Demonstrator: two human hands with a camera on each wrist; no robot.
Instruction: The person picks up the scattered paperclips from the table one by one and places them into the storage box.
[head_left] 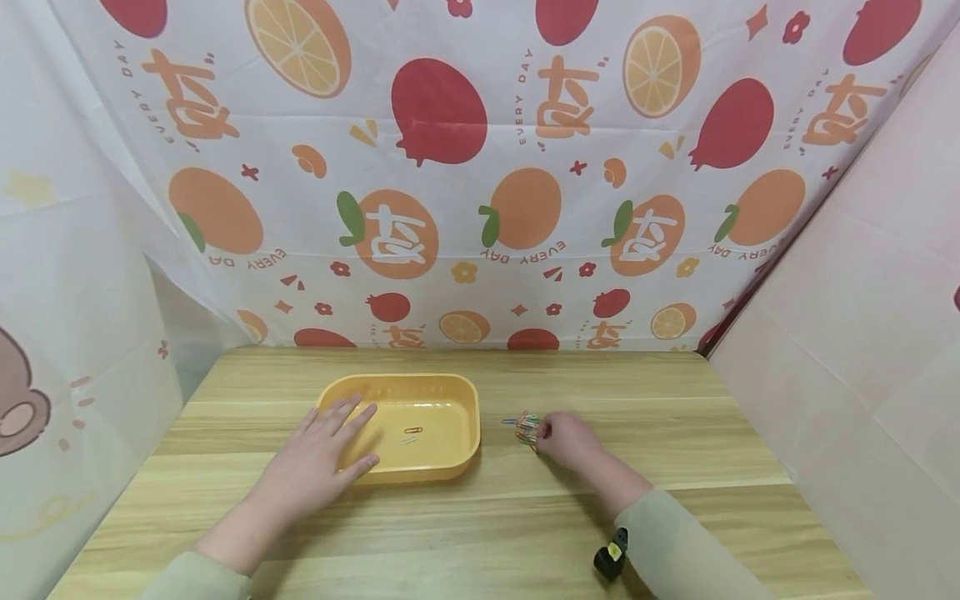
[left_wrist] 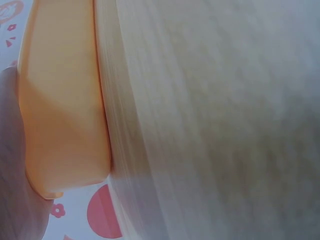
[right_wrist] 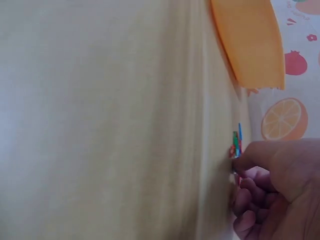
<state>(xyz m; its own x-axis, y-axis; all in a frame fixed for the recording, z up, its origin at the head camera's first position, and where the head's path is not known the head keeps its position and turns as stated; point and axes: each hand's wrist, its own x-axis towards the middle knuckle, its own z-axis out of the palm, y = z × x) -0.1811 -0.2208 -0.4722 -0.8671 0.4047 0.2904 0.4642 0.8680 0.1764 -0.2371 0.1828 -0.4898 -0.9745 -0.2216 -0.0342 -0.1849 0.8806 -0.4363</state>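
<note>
A yellow plastic tray sits mid-table, with two paper clips lying inside it. My left hand lies flat over the tray's left rim with its fingers straight. In the left wrist view the tray fills the left side, and part of my left hand shows at the edge. Just right of the tray lies a small pile of coloured paper clips. My right hand has its fingers curled and pinches at that pile. The right wrist view shows the fingertips on the clips, with the tray beyond.
The wooden table is walled in by a fruit-print cloth at the back and plain sheets on both sides. A small black strap piece sits at my right sleeve.
</note>
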